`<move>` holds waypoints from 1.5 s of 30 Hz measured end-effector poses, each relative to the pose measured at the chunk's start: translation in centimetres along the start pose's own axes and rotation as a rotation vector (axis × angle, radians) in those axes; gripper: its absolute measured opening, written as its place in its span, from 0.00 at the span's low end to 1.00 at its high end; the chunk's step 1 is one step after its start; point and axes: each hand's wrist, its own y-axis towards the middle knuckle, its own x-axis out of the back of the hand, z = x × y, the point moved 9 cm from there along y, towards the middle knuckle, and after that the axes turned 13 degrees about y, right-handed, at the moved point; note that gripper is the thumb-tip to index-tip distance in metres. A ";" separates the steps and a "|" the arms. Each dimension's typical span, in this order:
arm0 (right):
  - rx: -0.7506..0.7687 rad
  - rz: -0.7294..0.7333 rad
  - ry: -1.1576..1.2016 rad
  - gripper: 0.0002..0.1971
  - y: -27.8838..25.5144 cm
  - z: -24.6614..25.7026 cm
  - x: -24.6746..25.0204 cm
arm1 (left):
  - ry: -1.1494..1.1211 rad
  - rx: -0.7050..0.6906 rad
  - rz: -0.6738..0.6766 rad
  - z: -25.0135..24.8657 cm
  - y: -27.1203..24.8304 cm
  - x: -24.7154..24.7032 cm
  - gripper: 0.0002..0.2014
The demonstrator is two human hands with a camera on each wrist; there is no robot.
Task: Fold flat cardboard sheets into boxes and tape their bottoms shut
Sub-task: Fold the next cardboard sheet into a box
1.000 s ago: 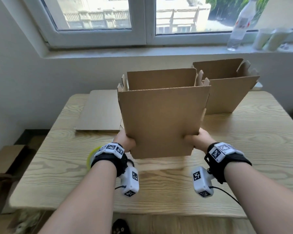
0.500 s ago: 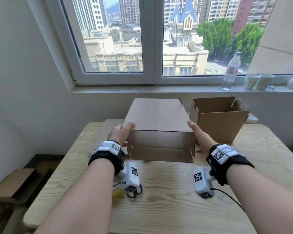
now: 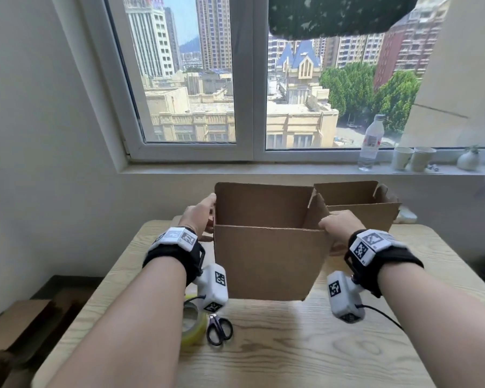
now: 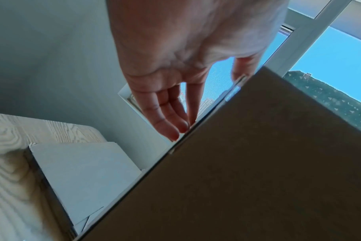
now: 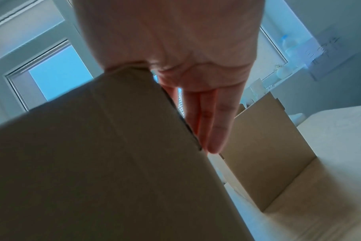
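Note:
A brown cardboard box (image 3: 263, 261) hangs mouth up above the wooden table (image 3: 319, 354), held between my two hands. My left hand (image 3: 199, 217) lies against its left wall; the left wrist view shows that hand (image 4: 171, 106) with straight fingers along the box (image 4: 258, 163) and the thumb at its edge. On the right wall near the top corner lies my right hand (image 3: 339, 222). In the right wrist view its fingers (image 5: 208, 122) run straight along the side of the box (image 5: 93, 163). The box's underside is hidden.
A second open box (image 3: 361, 208) stands behind on the right. A yellow tape roll (image 3: 192, 323) and black scissors (image 3: 219, 329) lie under my left wrist. Flat cardboard sheets (image 4: 82, 171) are stacked at the back left. A bottle (image 3: 371, 141) and cups (image 3: 412, 158) stand on the sill.
The box has been turned between my hands, from tipped on its side on the table to mouth up and raised. Both hands have shifted to its upper side walls.

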 end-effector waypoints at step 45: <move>-0.164 -0.013 0.595 0.12 1.0 -5.5 -0.7 | 0.339 -0.123 0.392 4.0 0.9 -8.5 0.42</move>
